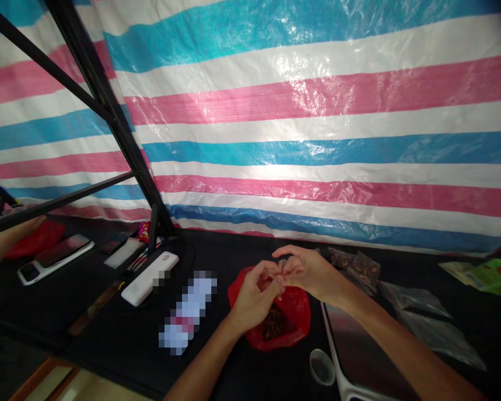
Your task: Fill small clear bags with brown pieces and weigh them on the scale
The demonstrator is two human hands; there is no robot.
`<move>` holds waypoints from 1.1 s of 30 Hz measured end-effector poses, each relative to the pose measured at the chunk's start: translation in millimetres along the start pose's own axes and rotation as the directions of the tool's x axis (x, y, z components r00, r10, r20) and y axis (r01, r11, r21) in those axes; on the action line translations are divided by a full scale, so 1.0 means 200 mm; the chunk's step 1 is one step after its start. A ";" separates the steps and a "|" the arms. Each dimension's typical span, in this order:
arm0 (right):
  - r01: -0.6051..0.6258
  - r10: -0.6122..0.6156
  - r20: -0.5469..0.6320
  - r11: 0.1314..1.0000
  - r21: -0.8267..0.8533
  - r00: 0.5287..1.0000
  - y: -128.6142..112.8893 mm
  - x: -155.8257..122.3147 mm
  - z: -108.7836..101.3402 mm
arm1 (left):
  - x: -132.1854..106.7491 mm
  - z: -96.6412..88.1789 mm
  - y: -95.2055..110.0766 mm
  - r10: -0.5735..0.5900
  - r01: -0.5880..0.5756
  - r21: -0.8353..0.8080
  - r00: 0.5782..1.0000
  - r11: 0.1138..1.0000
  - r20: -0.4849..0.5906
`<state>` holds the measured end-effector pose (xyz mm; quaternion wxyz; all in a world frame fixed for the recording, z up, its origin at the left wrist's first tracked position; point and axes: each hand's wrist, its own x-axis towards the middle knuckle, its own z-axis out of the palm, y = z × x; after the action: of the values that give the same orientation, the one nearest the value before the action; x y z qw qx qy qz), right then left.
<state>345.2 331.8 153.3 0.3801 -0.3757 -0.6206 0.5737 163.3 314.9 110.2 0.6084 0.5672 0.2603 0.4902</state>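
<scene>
Left hand (250,301) and right hand (317,278) pinch a thin clear plastic piece (281,266) over a crumpled red plastic bag (299,312).
Fingertips meet (they hide most of the piece, outline unreadable). Dark brown, shredded-looking bits (274,323) in bag. Right forearm partly covers a flat metal-topped, white-edged slab (354,345), cut off by frame.

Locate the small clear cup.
In the head view, the clear cup sits low, right of centre, left of the white-edged device and below the open red bag.
</scene>
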 end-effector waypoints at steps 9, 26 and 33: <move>0.014 -0.015 0.033 1.000 0.022 0.999 -0.04 -0.04 0.03 | 0.03 -0.01 0.01 -0.009 0.011 -0.106 1.000 0.994 0.024; 0.053 -0.075 -0.148 0.988 -0.146 0.986 0.01 -0.01 0.02 | 0.00 -0.02 -0.02 0.193 -0.125 0.389 0.971 0.913 -0.140; 0.049 -0.115 -0.226 0.960 -0.276 0.967 0.00 -0.03 0.06 | -0.01 -0.02 0.00 0.256 -0.168 0.524 0.961 0.835 -0.101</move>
<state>337.8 321.6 151.6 0.4214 -0.4640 -0.6572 0.4185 160.2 315.2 108.5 0.3540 0.6902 0.3663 0.5139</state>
